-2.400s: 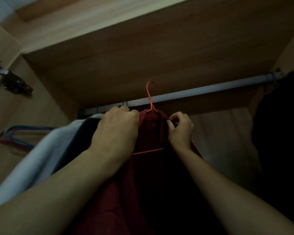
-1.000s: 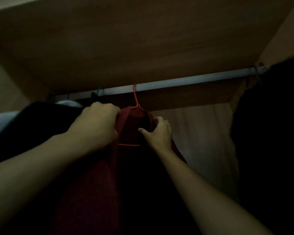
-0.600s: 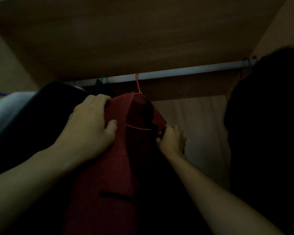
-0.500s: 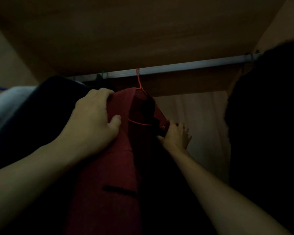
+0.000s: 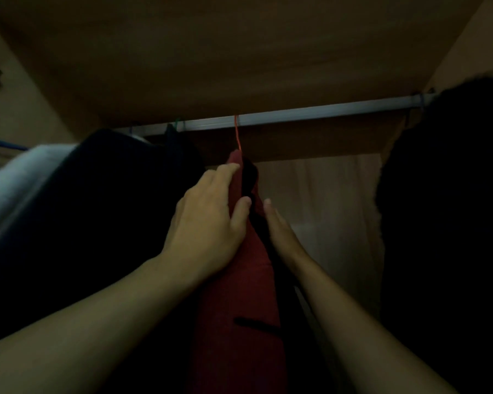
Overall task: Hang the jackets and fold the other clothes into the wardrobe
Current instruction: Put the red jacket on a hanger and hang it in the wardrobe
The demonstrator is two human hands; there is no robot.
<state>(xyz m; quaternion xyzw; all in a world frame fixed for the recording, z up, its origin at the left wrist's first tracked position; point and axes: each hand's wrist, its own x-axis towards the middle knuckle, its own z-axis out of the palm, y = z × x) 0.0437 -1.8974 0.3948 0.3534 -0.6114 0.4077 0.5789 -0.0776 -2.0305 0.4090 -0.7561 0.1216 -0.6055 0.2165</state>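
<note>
Dim light inside the wardrobe.

- Red jacket (image 5: 239,294) hung on a red wire hanger (image 5: 236,132), whose hook sat over the metal rail (image 5: 310,112) just under the top panel (image 5: 239,52). The jacket was seen edge-on, a dark pocket slit low on its front.
- Left hand (image 5: 205,223) lay flat on the jacket's left shoulder, fingers straight, thumb on the front edge. It pressed and did not clutch.
- Right hand (image 5: 279,231) was flat with fingers straight along the jacket's right side, holding nothing.
- Left of the jacket a dark garment (image 5: 111,209) touched the back of the left hand, with a pale garment (image 5: 20,177) beyond it. No gap on that side.
- To the right the rail ran bare, with the pale back panel (image 5: 325,200) showing below it, up to a black garment (image 5: 444,209) at the far right end. That was the widest free stretch.
- A green hook (image 5: 177,123) sat on the rail near the red one.
</note>
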